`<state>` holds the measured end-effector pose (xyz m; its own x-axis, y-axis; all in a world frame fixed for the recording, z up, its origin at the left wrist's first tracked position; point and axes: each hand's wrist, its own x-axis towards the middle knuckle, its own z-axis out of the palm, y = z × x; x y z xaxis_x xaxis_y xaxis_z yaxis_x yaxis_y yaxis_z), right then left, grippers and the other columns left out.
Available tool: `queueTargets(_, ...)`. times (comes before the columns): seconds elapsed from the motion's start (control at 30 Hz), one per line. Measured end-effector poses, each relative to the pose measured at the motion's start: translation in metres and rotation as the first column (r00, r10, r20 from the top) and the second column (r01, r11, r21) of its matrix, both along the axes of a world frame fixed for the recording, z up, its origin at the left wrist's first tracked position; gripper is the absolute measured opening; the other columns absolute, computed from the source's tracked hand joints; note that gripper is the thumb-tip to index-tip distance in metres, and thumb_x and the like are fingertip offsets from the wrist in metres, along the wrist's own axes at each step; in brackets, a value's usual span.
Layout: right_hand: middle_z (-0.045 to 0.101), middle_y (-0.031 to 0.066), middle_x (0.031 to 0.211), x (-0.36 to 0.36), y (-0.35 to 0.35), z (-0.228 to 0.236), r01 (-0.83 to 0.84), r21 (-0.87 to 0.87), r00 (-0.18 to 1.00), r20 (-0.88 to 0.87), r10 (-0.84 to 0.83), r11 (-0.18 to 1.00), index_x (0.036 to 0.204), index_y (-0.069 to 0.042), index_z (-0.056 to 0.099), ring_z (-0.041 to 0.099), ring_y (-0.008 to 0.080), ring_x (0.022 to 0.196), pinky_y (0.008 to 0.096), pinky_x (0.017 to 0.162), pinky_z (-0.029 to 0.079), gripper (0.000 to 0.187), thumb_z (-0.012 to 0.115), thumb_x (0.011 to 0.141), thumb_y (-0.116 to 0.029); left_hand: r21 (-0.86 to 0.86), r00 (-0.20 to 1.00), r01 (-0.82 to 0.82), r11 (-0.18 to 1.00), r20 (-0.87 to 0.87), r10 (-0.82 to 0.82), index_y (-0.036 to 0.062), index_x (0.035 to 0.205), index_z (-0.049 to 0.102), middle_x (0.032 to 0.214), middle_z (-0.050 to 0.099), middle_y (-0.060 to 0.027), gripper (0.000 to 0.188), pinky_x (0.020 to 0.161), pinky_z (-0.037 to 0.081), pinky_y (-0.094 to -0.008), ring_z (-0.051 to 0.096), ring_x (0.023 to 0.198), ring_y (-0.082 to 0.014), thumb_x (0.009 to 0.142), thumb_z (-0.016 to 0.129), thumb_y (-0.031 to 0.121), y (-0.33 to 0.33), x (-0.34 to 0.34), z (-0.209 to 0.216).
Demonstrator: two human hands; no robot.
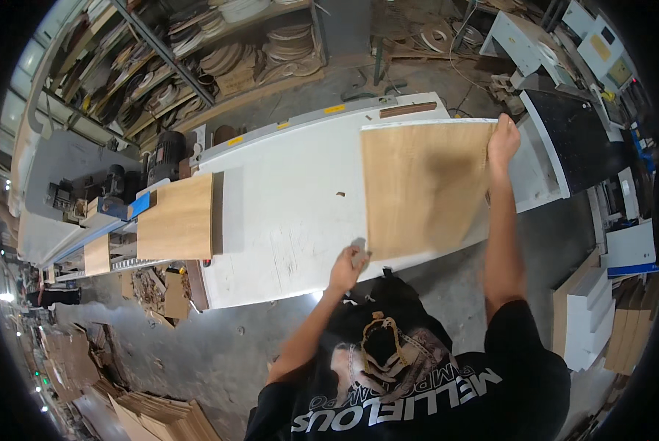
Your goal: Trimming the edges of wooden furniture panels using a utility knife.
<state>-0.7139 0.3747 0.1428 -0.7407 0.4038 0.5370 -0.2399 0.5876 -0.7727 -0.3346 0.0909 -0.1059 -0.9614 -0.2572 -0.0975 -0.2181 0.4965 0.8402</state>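
Wood-veneer panel [423, 187], flat on white worktable [285, 213] at its right end. Left hand [348, 266] clamped on pale sanding block [359, 251] at panel's near-left corner; right hand [503, 140] closed over far-right corner. Advisable: steady the far corner, keep block flat along the edge.

The person wears a black short-sleeved T-shirt [417, 382]. The chest carries a large printed graphic in tan, brown and white, with a row of bold white block lettering beneath it. Both sleeves end above the elbow. Both forearms are bare, without gloves, watch or jewellery.
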Motion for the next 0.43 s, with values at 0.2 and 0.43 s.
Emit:
queueTargets(0.2, 0.076, 0.0244, 0.109, -0.123, 0.092, -0.109, 0.069, 0.156, 0.882, 0.452, -0.133, 0.985, 0.109, -0.002, 0.078, 0.071, 0.0456, 0.108, 0.0511, 0.095, 0.052, 0.058, 0.057, 0.097, -0.054, 0.039, 0.964, -0.046, 0.998, 0.265, 0.034, 0.0007, 0.128, 0.061, 0.119, 0.072, -0.0196, 0.045, 0.096, 0.056, -0.0473, 0.07, 0.111, -0.0387, 0.102, 0.069, 0.037, 0.003, 0.058, 0.008)
queueTargets(0.43, 0.078, 0.0251, 0.11, -0.238, 0.133, -0.249, -0.296, 0.051, 0.705, 0.685, 0.182, 0.954, 0.116, -0.007, 0.08, 0.075, 0.034, 0.106, 0.0512, 0.098, 0.054, 0.07, 0.054, 0.098, -0.069, -0.107, 0.832, -0.316, 0.943, 0.447, 0.329, 0.0012, 0.132, 0.063, 0.117, 0.075, -0.0205, 0.048, 0.094, 0.057, -0.0463, 0.073, 0.11, -0.0368, 0.102, 0.069, 0.038, -0.011, 0.135, 0.013)
